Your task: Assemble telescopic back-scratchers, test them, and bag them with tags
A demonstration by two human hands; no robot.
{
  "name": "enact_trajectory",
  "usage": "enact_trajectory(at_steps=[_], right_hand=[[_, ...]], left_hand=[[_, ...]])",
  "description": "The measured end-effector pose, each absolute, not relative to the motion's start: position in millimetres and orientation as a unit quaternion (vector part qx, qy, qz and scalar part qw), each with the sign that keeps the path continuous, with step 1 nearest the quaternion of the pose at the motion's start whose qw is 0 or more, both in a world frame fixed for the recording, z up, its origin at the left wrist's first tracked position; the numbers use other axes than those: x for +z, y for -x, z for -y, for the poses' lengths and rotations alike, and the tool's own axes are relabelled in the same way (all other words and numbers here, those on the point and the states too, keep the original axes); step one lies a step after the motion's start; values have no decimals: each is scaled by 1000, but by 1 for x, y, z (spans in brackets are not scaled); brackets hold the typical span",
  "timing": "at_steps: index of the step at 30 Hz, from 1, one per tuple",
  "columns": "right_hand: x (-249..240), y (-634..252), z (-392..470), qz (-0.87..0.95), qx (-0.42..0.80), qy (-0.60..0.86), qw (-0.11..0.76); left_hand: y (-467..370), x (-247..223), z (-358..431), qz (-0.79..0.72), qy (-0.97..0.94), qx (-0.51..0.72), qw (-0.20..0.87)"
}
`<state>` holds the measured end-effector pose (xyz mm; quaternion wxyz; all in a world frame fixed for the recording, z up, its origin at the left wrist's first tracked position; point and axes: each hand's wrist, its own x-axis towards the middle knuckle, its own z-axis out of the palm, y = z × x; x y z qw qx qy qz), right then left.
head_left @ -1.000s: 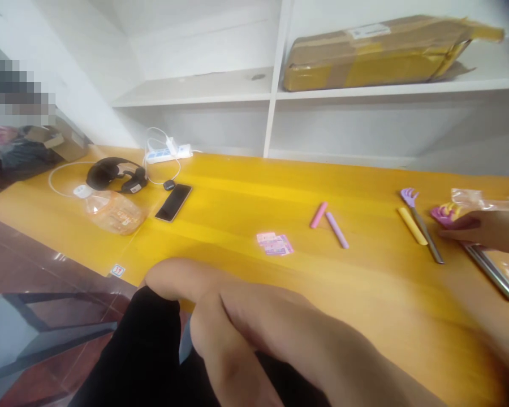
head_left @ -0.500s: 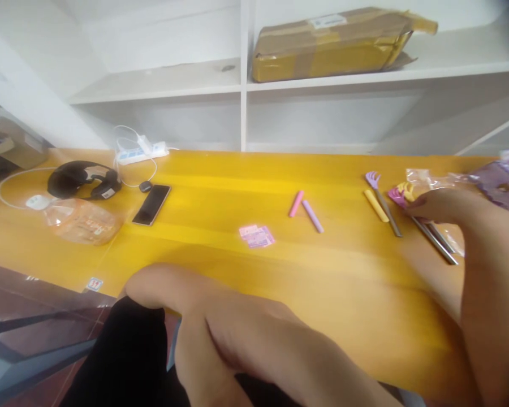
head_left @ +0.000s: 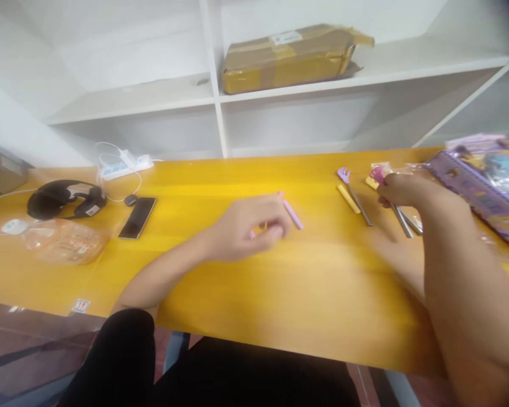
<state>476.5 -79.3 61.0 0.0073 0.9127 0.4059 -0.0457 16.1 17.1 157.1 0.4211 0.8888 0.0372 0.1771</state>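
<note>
My left hand (head_left: 254, 227) is over the table with fingers loosely curled and thumb set apart, a gap showing between them. It covers most of a pink stick (head_left: 280, 194), whose tip shows above the knuckles; a lilac stick (head_left: 293, 215) lies just right of the fingertips. On the right, my right hand (head_left: 401, 189) pinches a pink claw-headed back scratcher (head_left: 377, 173) with a metal rod. A yellow-headed back scratcher (head_left: 371, 183) lies partly hidden beneath it. Left of that hand lie a purple back scratcher (head_left: 344, 175) and a yellow stick (head_left: 348, 199).
A purple printed package (head_left: 470, 192) lies at the right. Leftward are a phone (head_left: 138, 218), a clear orange-printed bottle (head_left: 68, 242), a black headset-like ring (head_left: 65, 199) and a white power strip (head_left: 126, 168). A taped cardboard box (head_left: 286, 65) sits on the shelf.
My left hand has swung from the table's front edge up over the pink stick and small pink cards. The right hand stays at the pink back scratcher. The view has shifted right.
</note>
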Motion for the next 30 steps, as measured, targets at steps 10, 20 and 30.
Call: enact_trajectory(at_steps=[10,20,30], right_hand=[[144,-416,100,-413,-125,-898,-86],[178,-388,112,-425,-4,-844,-327],[216,-324,118,-394,-99,-458,-790]], left_hand=[[-127,57,-87,-285,-947,-6,150],[-73,112,-117,-320,-930,40,176],[18,225,-79,-197,-916,261,233]])
